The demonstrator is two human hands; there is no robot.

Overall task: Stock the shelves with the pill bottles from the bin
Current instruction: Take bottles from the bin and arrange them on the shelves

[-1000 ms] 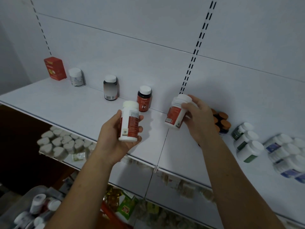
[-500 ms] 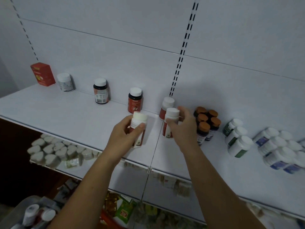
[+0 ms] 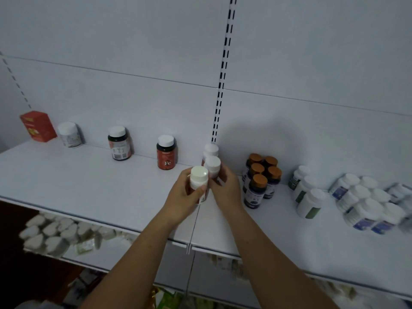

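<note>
While the left hand (image 3: 184, 198) has its grip curled round the front bottle (image 3: 199, 178) at the shelf (image 3: 89, 186), the right hand (image 3: 225, 189) grips the second bottle (image 3: 213, 165) just behind it. Packed this tight, a clumsy release could topple either into the rear bottle (image 3: 211, 150) or the amber-capped bottles (image 3: 258, 181).

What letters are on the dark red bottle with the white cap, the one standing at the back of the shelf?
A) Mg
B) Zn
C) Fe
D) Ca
C: the dark red bottle has "Fe" printed in white low on its label, facing the camera.
</note>
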